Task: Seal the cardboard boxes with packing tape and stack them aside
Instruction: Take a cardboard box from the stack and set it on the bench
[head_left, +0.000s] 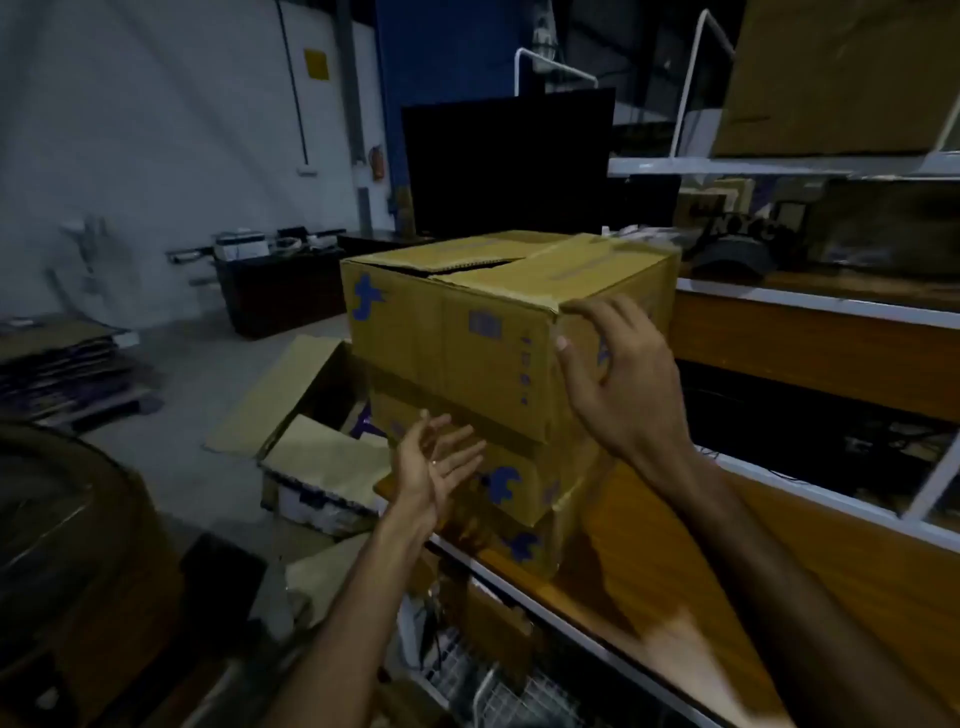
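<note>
A brown cardboard box (457, 332) with blue markings stands on top of a second, similar box (498, 483) at the left end of a wooden table (649, 571). The top box's flaps are folded in, with a dark gap between them. My right hand (618, 379) is at the near right corner of the top box, fingers spread and loosely bent, fingertips touching the top edge. My left hand (431, 467) hovers palm up in front of the lower box, fingers relaxed, holding nothing. No tape roll is visible.
An open box (311, 415) with flaps out sits on the floor left of the table. Flattened cartons (57, 358) lie at far left. A dark monitor (509, 161) stands behind the stack. White-framed shelves (779, 166) with more cardboard rise at right.
</note>
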